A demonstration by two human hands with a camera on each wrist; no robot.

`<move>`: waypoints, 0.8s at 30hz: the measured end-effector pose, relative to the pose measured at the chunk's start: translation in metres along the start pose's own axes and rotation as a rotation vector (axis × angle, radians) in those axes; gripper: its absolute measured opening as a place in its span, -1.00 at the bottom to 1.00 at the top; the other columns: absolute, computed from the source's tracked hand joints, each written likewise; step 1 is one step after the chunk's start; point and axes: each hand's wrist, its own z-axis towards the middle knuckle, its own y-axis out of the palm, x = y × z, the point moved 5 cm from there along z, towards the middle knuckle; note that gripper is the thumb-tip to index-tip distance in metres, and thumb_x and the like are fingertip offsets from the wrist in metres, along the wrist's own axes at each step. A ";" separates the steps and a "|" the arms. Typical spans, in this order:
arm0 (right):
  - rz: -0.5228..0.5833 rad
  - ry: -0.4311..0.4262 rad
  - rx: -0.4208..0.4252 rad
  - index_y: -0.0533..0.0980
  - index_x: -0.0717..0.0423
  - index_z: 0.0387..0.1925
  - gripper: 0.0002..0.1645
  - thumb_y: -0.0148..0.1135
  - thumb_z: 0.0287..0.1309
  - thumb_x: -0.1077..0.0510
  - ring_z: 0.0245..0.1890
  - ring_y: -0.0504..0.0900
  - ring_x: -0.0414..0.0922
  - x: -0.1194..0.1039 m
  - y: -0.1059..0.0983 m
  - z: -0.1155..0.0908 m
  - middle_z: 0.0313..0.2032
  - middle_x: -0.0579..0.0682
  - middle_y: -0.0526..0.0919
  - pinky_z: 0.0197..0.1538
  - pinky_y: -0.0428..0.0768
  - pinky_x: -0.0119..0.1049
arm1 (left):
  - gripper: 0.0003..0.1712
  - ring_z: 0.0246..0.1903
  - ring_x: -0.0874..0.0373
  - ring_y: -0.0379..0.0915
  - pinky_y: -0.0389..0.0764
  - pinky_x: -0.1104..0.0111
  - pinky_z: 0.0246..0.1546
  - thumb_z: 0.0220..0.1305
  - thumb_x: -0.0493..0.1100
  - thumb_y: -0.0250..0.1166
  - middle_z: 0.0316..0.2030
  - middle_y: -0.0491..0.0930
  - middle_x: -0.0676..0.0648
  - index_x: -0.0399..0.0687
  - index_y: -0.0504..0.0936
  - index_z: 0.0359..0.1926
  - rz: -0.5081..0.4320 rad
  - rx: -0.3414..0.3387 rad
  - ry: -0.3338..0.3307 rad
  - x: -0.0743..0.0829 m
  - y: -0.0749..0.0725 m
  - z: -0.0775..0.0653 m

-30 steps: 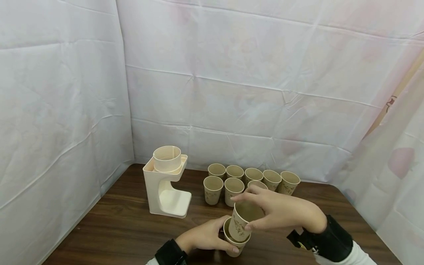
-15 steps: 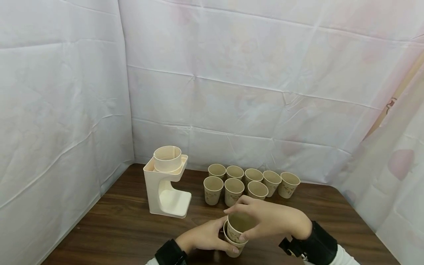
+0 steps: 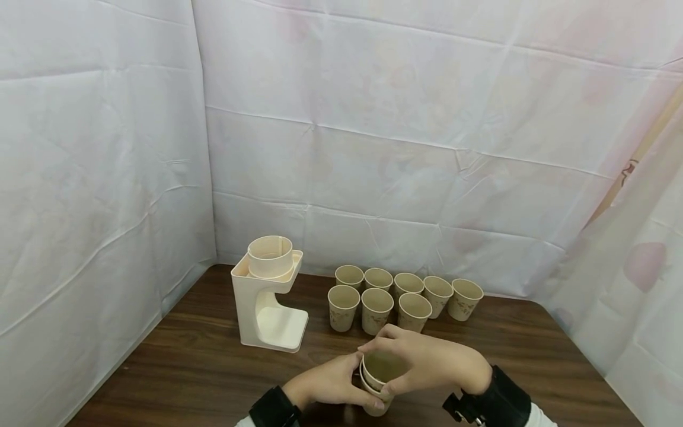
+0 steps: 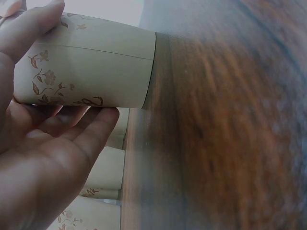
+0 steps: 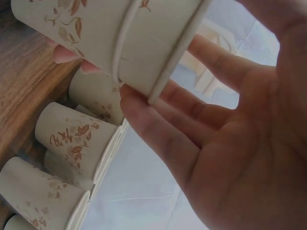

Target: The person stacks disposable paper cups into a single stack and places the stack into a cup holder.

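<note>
Near the front of the table my left hand (image 3: pixel 326 381) grips a beige paper cup (image 4: pixel 91 62) with a brown flower print, thumb on one side and fingers on the other. Its base stands right at the tabletop in the left wrist view. A second paper cup (image 5: pixel 163 45) sits most of the way down inside the first, leaving a band below its rim exposed. My right hand (image 3: pixel 434 363) holds this upper cup near the rim between thumb and fingers. In the right wrist view, fingertips (image 5: pixel 136 98) press just under that rim.
Behind the hands, several matching paper cups (image 3: pixel 377 308) stand upright in two rows. A cream C-shaped stand (image 3: pixel 246 314) with a round collar (image 3: pixel 270 261) on top is at the left. White cloth (image 3: pixel 373 148) hangs behind the dark wooden table (image 3: pixel 176 367).
My right hand has moved down and left, lowering the upper cup deeper into the lower one. The left hand has stayed in place round the lower cup.
</note>
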 end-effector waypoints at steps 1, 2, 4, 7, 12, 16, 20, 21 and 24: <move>-0.003 -0.006 0.003 0.30 -0.30 0.24 -0.24 0.34 -0.04 -0.13 -0.04 0.42 -0.27 0.000 0.001 0.000 0.02 -0.16 0.36 -0.03 0.52 -0.26 | -0.36 -0.04 0.31 0.42 0.44 0.40 0.05 0.05 0.12 0.37 -0.01 0.56 0.08 0.08 0.39 0.12 0.005 0.002 0.003 0.000 0.000 0.000; -0.007 -0.012 0.004 0.31 -0.29 0.24 -0.24 0.34 -0.04 -0.13 -0.04 0.42 -0.27 0.000 0.002 0.001 0.02 -0.16 0.36 -0.03 0.52 -0.26 | -0.37 -0.04 0.30 0.42 0.44 0.40 0.05 0.05 0.12 0.37 -0.01 0.56 0.09 0.09 0.39 0.12 0.007 0.001 0.005 0.000 0.000 0.000; -0.011 -0.021 0.005 0.31 -0.29 0.24 -0.24 0.34 -0.04 -0.13 -0.04 0.42 -0.26 0.000 0.003 0.001 0.03 -0.15 0.36 -0.03 0.52 -0.26 | -0.38 -0.04 0.30 0.43 0.44 0.40 0.04 0.05 0.14 0.37 -0.01 0.57 0.09 0.09 0.41 0.11 0.022 0.005 0.008 0.000 0.000 0.000; -0.017 -0.030 -0.002 0.31 -0.29 0.23 -0.25 0.34 -0.03 -0.16 -0.05 0.42 -0.27 -0.001 0.005 0.002 0.02 -0.14 0.36 -0.05 0.53 -0.28 | -0.38 -0.03 0.28 0.43 0.44 0.40 0.04 0.06 0.15 0.36 -0.01 0.58 0.09 0.07 0.42 0.12 0.030 -0.001 0.011 0.000 0.000 0.000; -0.036 -0.052 0.000 0.31 -0.28 0.23 -0.24 0.35 -0.04 -0.20 -0.08 0.43 -0.28 -0.001 0.008 0.002 -0.01 -0.11 0.38 -0.06 0.54 -0.31 | -0.34 -0.01 0.25 0.42 0.42 0.40 0.05 0.08 0.13 0.34 0.00 0.57 0.05 0.05 0.37 0.17 0.012 -0.011 0.011 0.000 0.000 -0.001; -0.049 -0.059 0.013 0.31 -0.28 0.22 -0.23 0.34 -0.06 -0.24 -0.09 0.43 -0.28 0.000 0.009 0.002 -0.04 -0.12 0.39 -0.06 0.53 -0.31 | -0.34 -0.04 0.27 0.44 0.44 0.41 0.02 0.07 0.13 0.34 -0.01 0.58 0.06 0.08 0.36 0.16 0.021 -0.002 0.014 0.000 0.000 -0.001; -0.041 -0.052 0.016 0.31 -0.29 0.22 -0.22 0.32 -0.07 -0.29 -0.08 0.42 -0.28 0.000 0.010 0.003 -0.05 -0.12 0.39 -0.04 0.53 -0.29 | -0.32 -0.02 0.27 0.42 0.43 0.40 0.04 0.06 0.14 0.35 0.00 0.56 0.09 0.17 0.33 0.18 0.027 0.007 -0.002 0.000 0.000 -0.001; -0.041 -0.051 0.016 0.31 -0.29 0.22 -0.22 0.32 -0.07 -0.30 -0.08 0.42 -0.28 0.001 0.010 0.003 -0.05 -0.12 0.39 -0.03 0.53 -0.29 | -0.31 -0.01 0.27 0.41 0.41 0.39 0.06 0.06 0.14 0.35 0.00 0.56 0.10 0.20 0.31 0.19 0.028 0.007 -0.008 0.000 -0.001 -0.001; -0.038 -0.048 0.016 0.31 -0.28 0.22 -0.21 0.31 -0.07 -0.31 -0.07 0.42 -0.28 0.002 0.011 0.003 -0.04 -0.13 0.38 -0.01 0.52 -0.29 | -0.31 0.00 0.27 0.41 0.41 0.38 0.07 0.06 0.15 0.35 0.01 0.55 0.11 0.21 0.30 0.20 0.028 0.005 -0.013 0.000 -0.001 -0.001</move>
